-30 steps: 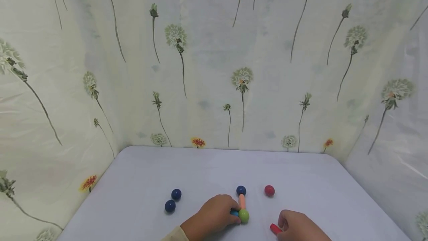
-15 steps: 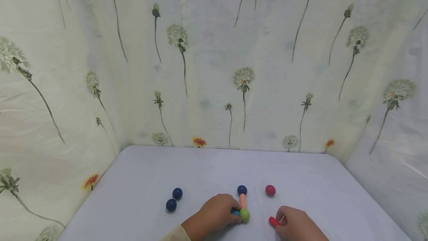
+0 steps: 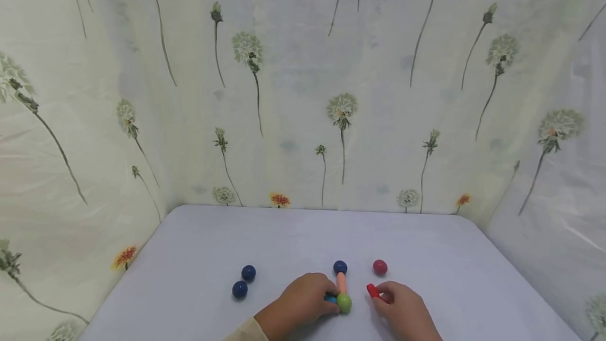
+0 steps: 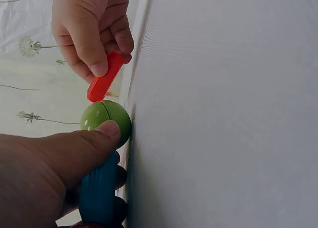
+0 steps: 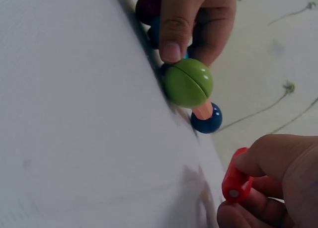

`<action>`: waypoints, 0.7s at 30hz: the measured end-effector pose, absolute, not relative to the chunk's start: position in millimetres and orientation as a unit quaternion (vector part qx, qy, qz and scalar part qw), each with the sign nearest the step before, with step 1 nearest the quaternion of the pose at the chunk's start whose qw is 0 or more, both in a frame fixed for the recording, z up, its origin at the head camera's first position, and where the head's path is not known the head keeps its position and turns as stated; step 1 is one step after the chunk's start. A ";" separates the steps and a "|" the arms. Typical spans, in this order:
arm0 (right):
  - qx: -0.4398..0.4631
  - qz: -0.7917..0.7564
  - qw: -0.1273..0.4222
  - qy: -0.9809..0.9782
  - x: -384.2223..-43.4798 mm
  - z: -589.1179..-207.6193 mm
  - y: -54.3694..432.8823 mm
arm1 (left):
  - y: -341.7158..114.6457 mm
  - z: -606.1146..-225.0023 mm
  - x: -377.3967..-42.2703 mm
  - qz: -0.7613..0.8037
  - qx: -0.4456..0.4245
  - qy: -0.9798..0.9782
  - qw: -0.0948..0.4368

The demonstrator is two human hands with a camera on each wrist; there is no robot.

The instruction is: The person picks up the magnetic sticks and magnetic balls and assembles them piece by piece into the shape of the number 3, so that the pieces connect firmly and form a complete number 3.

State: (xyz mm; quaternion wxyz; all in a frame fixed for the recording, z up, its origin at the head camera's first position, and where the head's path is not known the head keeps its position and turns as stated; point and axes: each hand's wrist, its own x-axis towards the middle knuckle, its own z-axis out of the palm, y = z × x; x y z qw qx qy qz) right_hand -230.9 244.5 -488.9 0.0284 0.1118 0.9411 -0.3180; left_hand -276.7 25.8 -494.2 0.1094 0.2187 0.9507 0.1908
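Observation:
My left hand (image 3: 307,299) grips a blue toy building rod (image 4: 98,190), its thumb on the green ball (image 3: 344,303) at the rod's end. From that ball a peach rod (image 3: 341,283) runs away to a dark blue ball (image 3: 340,267). A dark red ball (image 5: 148,8) shows by the left hand in the right wrist view; how it joins is hidden. My right hand (image 3: 402,307) pinches a red rod (image 5: 236,177) between thumb and fingers. The rod has a grey round spot in its end. It is held right of the green ball, apart from it in the head view.
A loose red ball (image 3: 380,267) lies on the white table (image 3: 213,236) beyond the right hand. Two dark blue balls, one nearer (image 3: 240,290) and one farther (image 3: 248,273), sit left of the left hand. A flowered curtain (image 3: 293,93) hangs behind the table.
My right hand has moved left and forward, carrying the red rod closer to the green ball; the rod's tip now points more away from me. My left hand has stayed in place.

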 end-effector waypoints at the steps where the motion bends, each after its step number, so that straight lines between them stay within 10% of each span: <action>1: 0.114 -0.322 0.024 0.940 -231.1 -489.3 241.4 | 25.4 -493.9 -276.7 0.192 0.216 0.951 0.112; 21: 0.098 -0.339 -0.064 0.933 -258.9 -475.1 205.1 | 25.7 -491.6 -276.1 0.206 0.224 0.945 0.115</action>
